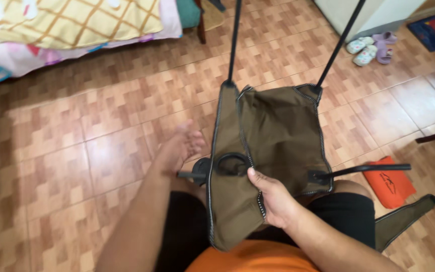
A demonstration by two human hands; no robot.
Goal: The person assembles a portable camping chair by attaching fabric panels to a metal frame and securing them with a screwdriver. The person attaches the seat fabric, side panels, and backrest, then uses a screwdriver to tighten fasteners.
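The olive-brown fabric chair seat (273, 146), stretched on black poles (232, 40) over the person's lap, is pinched at its near edge by the right hand (273, 199), which should grip firmly, while the left hand (182, 146) hovers open and empty above the tiled floor (76, 151).

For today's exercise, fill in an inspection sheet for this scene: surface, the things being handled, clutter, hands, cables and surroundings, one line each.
Surface: tiled floor, reddish-brown, glossy.
Things handled: olive-brown fabric seat with pale edging, strung on black poles; it lies over the person's lap. A cup-holder ring is set in the fabric.
Clutter: orange pouch on the floor to the right; small sandals farther off.
Hands: right hand grips the fabric edge; left hand is open beside the fabric, holding nothing.
Cables: nothing seen.
Surroundings: bed with a yellow checked blanket upper left; a pale cabinet upper right.
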